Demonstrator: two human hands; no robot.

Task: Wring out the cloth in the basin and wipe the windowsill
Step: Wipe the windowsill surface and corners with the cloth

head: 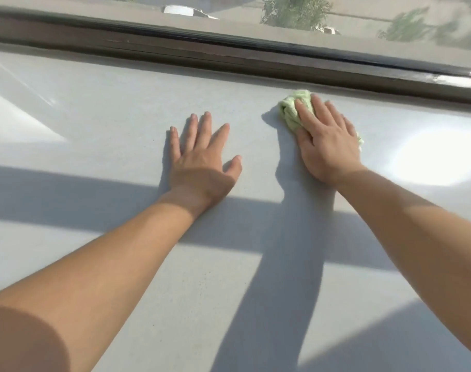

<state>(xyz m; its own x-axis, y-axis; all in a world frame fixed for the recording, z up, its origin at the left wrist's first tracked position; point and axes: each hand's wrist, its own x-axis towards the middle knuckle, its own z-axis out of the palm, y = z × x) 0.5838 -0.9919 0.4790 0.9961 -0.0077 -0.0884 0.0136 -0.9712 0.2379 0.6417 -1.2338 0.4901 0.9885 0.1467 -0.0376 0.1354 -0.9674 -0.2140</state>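
The wide pale grey windowsill (116, 108) fills most of the view. A light green cloth (293, 108) lies bunched on it near the window frame, right of centre. My right hand (325, 140) presses flat on top of the cloth, fingers stretched over it, so most of the cloth is hidden beneath the palm. My left hand (202, 159) rests flat on the bare sill to the left of the cloth, fingers spread, holding nothing. No basin is in view.
A dark brown window frame (229, 60) runs along the far edge of the sill, with the glass pane (363, 20) above it showing trees and parked cars outside. Bands of shadow and bright sun patches cross the sill.
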